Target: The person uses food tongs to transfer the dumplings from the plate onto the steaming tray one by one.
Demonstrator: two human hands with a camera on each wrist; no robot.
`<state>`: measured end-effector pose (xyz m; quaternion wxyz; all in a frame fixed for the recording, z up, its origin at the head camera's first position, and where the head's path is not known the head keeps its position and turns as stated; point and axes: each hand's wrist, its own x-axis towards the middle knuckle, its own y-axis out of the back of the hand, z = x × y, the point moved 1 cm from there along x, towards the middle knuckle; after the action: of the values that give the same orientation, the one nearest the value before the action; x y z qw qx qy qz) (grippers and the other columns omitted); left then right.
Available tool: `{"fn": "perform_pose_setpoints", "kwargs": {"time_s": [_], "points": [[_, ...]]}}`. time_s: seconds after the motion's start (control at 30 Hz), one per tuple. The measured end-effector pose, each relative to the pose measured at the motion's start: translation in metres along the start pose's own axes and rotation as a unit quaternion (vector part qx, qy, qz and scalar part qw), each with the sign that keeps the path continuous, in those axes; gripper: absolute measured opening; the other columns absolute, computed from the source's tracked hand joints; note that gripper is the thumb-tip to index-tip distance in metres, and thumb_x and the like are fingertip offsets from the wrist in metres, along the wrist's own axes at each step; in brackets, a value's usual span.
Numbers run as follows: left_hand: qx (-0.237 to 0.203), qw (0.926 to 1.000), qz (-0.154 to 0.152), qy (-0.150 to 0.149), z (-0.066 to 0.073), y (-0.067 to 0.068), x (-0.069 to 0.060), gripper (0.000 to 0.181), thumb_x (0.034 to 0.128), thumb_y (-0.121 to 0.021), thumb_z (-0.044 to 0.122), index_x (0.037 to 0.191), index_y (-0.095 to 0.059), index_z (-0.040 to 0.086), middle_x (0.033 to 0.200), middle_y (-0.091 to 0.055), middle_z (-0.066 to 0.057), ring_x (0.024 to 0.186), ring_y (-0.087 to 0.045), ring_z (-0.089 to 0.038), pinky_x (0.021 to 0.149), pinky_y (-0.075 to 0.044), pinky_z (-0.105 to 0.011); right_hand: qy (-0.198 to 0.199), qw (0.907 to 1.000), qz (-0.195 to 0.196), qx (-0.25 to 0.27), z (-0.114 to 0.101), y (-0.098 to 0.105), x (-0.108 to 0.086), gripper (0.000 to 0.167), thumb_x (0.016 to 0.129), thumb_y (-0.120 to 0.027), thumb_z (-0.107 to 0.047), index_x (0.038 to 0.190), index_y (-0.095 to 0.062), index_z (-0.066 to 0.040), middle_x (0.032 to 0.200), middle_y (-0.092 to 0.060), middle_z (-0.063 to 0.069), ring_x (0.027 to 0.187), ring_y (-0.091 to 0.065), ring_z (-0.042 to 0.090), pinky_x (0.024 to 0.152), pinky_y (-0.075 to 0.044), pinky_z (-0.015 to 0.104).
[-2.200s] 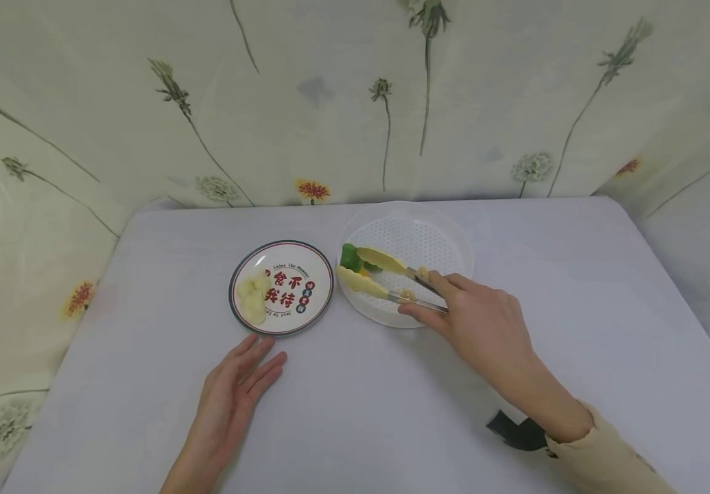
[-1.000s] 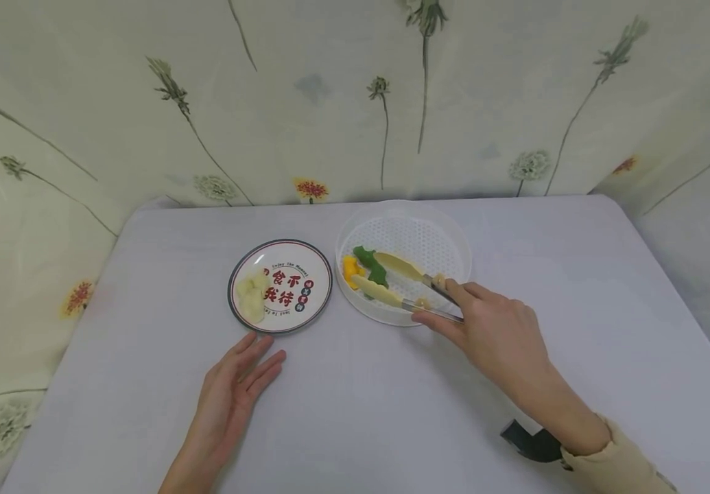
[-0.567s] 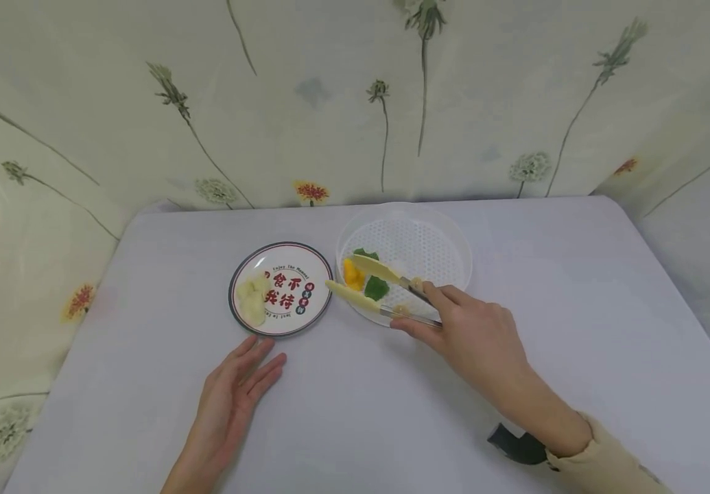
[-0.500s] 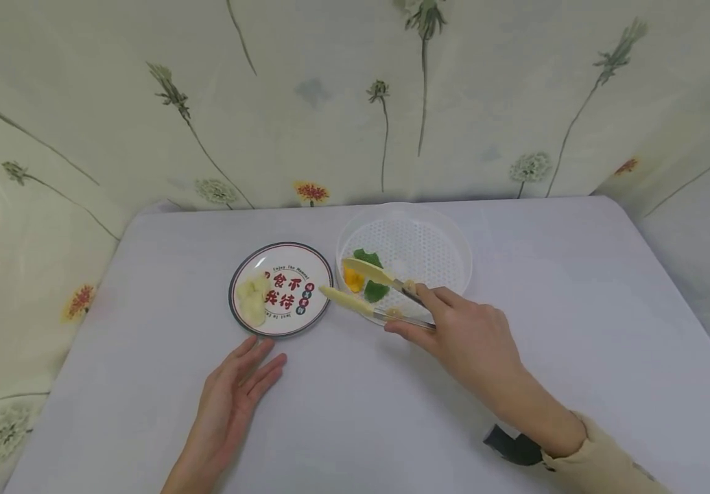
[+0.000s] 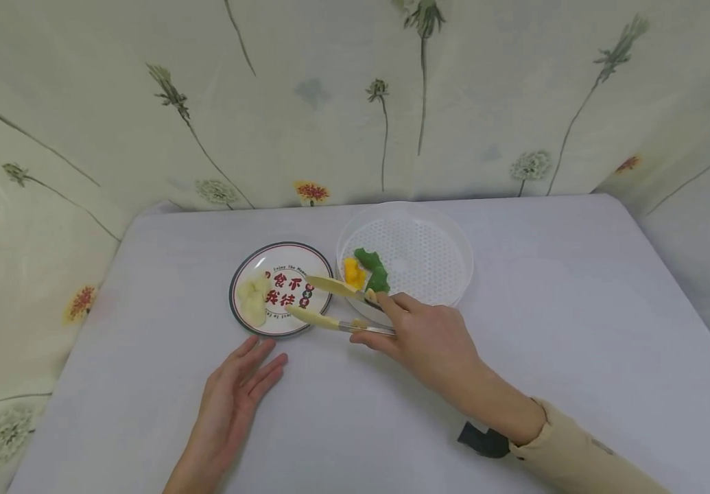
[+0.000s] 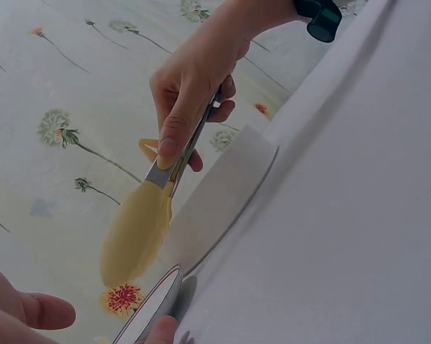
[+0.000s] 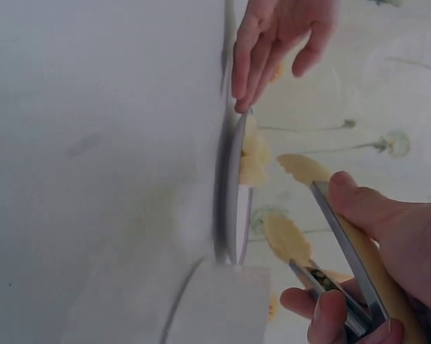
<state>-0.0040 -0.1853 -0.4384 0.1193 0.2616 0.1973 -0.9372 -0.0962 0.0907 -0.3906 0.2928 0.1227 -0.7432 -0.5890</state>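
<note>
The right hand (image 5: 431,339) grips yellow-tipped tongs (image 5: 333,286) by their metal arms. Their tips stand apart with nothing between them, over the right part of a round plate (image 5: 293,257) with red characters. Pale yellow pieces (image 5: 253,299) lie at the plate's left side; in the right wrist view the tongs (image 7: 285,240) hang away from these pieces (image 7: 254,154). At the plate's near edge the left hand (image 5: 228,401) has its fingers extended, fingertips at or touching the rim. Green pieces (image 5: 376,274) and a yellow-orange piece (image 5: 354,273) lie in a white perforated round tray (image 5: 438,254).
The tray stands just right of the plate on a table with a pale cloth (image 5: 355,425). A flower-patterned curtain (image 5: 355,103) hangs behind the table. A dark strap (image 5: 484,439) is at the right wrist, beside a beige sleeve (image 5: 583,446).
The right hand has moved left with the tongs, from over the tray to over the plate. The green pieces, earlier between the tongs' tips, now lie in the tray. The left hand has stayed put.
</note>
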Motion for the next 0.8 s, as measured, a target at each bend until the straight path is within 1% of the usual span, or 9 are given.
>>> {"fn": "perform_pose_setpoints", "kwargs": {"time_s": [0.1, 0.2, 0.3, 0.43, 0.5, 0.67, 0.8], "points": [[0.005, 1.0000, 0.002, 0.001, 0.000, 0.000, 0.000, 0.067, 0.1138, -0.047, 0.027, 0.172, -0.020, 0.009, 0.170, -0.044, -0.010, 0.140, -0.065, -0.024, 0.115, -0.058, -0.028, 0.012, 0.9999, 0.001, 0.003, -0.007, -0.005, 0.004, 0.067, 0.082, -0.081, -0.070, 0.118, -0.076, -0.014, 0.079, -0.063, -0.005, 0.053, -0.038, 0.008, 0.042, -0.028, 0.017], [0.010, 0.9999, 0.004, 0.003, 0.001, -0.001, 0.000, 0.067, 0.1137, -0.047, 0.028, 0.172, -0.019, 0.010, 0.170, -0.043, -0.010, 0.141, -0.064, -0.024, 0.115, -0.058, -0.028, 0.012, 0.9998, -0.005, 0.013, -0.014, -0.008, 0.009, 0.065, 0.084, -0.079, -0.070, 0.117, -0.075, -0.015, 0.077, -0.059, -0.006, 0.053, -0.037, 0.008, 0.042, -0.024, 0.019], [0.008, 1.0000, 0.003, 0.004, 0.001, -0.001, 0.000, 0.066, 0.1140, -0.046, 0.028, 0.172, -0.020, 0.011, 0.170, -0.044, -0.010, 0.140, -0.065, -0.024, 0.115, -0.058, -0.027, 0.006, 0.9997, -0.016, 0.018, -0.020, -0.011, 0.016, 0.065, 0.086, -0.077, -0.070, 0.120, -0.077, -0.014, 0.079, -0.063, -0.005, 0.054, -0.040, 0.008, 0.042, -0.025, 0.020], [-0.002, 1.0000, 0.000, 0.004, 0.001, 0.000, 0.000, 0.065, 0.1142, -0.044, 0.026, 0.172, -0.020, 0.010, 0.169, -0.044, -0.010, 0.138, -0.066, -0.022, 0.115, -0.058, -0.028, 0.001, 0.9994, -0.029, 0.020, -0.025, -0.015, 0.025, 0.066, 0.088, -0.075, -0.070, 0.122, -0.078, -0.013, 0.084, -0.070, -0.002, 0.053, -0.043, 0.009, 0.041, -0.028, 0.020], [-0.004, 1.0000, -0.001, 0.005, 0.001, 0.000, 0.000, 0.065, 0.1143, -0.044, 0.026, 0.172, -0.020, 0.010, 0.169, -0.044, -0.010, 0.138, -0.066, -0.022, 0.115, -0.058, -0.028, -0.001, 0.9993, -0.030, 0.021, -0.027, -0.017, 0.029, 0.066, 0.090, -0.073, -0.070, 0.123, -0.077, -0.013, 0.087, -0.073, -0.002, 0.053, -0.045, 0.009, 0.041, -0.030, 0.020], [-0.005, 0.9999, -0.003, 0.008, 0.001, 0.000, 0.000, 0.065, 0.1143, -0.044, 0.026, 0.172, -0.019, 0.010, 0.170, -0.043, -0.010, 0.138, -0.066, -0.023, 0.116, -0.058, -0.028, -0.004, 0.9993, -0.027, 0.026, -0.030, -0.023, 0.037, 0.065, 0.091, -0.073, -0.069, 0.125, -0.077, -0.014, 0.089, -0.075, -0.001, 0.054, -0.048, 0.009, 0.040, -0.032, 0.021], [-0.007, 1.0000, -0.005, 0.004, 0.001, 0.000, 0.000, 0.064, 0.1141, -0.043, 0.024, 0.172, -0.019, 0.010, 0.169, -0.043, -0.010, 0.137, -0.067, -0.022, 0.116, -0.058, -0.028, -0.009, 0.9992, -0.025, 0.029, -0.034, -0.028, 0.044, 0.065, 0.092, -0.071, -0.070, 0.123, -0.077, -0.014, 0.085, -0.074, 0.000, 0.054, -0.050, 0.011, 0.039, -0.035, 0.023]]}}
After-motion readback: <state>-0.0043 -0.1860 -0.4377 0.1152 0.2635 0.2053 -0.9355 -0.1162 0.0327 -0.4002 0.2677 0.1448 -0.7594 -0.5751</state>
